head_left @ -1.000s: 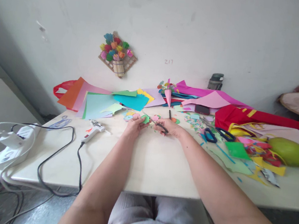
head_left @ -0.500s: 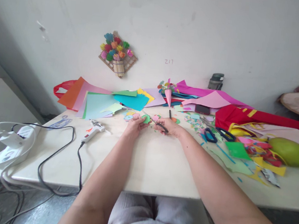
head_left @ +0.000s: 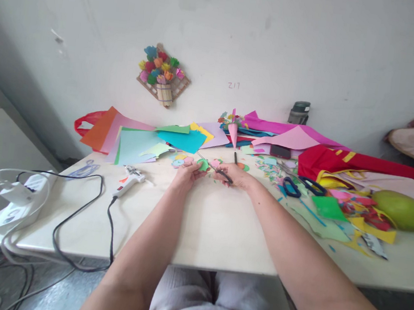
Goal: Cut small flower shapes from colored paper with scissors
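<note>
Between the fingers of my left hand (head_left: 190, 172) is a small green paper piece (head_left: 203, 165). My right hand (head_left: 235, 176) is closed on dark-handled scissors (head_left: 223, 175), whose thin blades point up and left toward the green piece. Both hands are close together near the middle of the table. Small cut paper pieces (head_left: 178, 160) in blue, pink and orange lie just beyond them. A pink paper cone (head_left: 233, 135) with small colored pieces at its top is behind my right hand.
A glue gun (head_left: 130, 184) and a power strip (head_left: 23, 203) with loose cables are at the left. Colored sheets (head_left: 136, 144) lie at the back left. Blue-handled scissors (head_left: 291, 187), scraps and a red cloth (head_left: 327, 162) are at the right.
</note>
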Demonstrator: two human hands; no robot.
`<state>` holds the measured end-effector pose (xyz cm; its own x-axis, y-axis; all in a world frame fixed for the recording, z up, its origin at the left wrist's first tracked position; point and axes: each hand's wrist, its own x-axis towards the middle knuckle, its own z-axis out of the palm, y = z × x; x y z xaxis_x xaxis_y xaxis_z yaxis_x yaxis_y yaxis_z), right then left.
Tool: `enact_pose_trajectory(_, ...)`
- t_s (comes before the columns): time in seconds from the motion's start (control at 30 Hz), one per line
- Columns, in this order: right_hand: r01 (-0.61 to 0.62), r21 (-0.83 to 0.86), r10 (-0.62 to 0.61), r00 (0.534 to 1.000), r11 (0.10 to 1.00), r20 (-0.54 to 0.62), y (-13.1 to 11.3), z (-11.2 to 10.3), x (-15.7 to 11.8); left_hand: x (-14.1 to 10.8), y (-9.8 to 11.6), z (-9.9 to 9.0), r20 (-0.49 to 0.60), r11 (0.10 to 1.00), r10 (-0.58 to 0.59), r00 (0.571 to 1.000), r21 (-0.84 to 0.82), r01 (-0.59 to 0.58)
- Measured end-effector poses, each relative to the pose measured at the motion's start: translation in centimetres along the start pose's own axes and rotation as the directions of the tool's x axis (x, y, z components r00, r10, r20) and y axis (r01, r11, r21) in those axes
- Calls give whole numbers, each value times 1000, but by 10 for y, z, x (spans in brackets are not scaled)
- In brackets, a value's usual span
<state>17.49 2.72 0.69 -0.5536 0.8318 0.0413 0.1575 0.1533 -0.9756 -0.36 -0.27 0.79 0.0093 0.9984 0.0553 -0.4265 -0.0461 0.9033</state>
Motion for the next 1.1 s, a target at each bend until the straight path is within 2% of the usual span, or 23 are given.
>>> enact_pose_trajectory(0.3,22,-9,-22,1000,1000,3,1,0,1,0,-1,0,-9,1000,1,1000,2,-1)
enact_pose_trajectory(0.43,-10,27,10,1000,1000,-5,2,-1,3,0,0,0,-23,1000,12,1000,13,-11)
enact_pose_trajectory(0.67,-39,-6,38,992,999,-121,-5,-2,-3,-1,1,1,-35,998,45,998,48,-43)
enact_pose_trajectory(0.9,-41,121,67,973,992,-223,-23,2,-17,1,-3,-1,65,985,71,995,152,-81)
enact_pose_trajectory(1.1,56,124,-16,952,991,-306,-31,2,-20,-2,-3,1,164,958,30,986,276,-75)
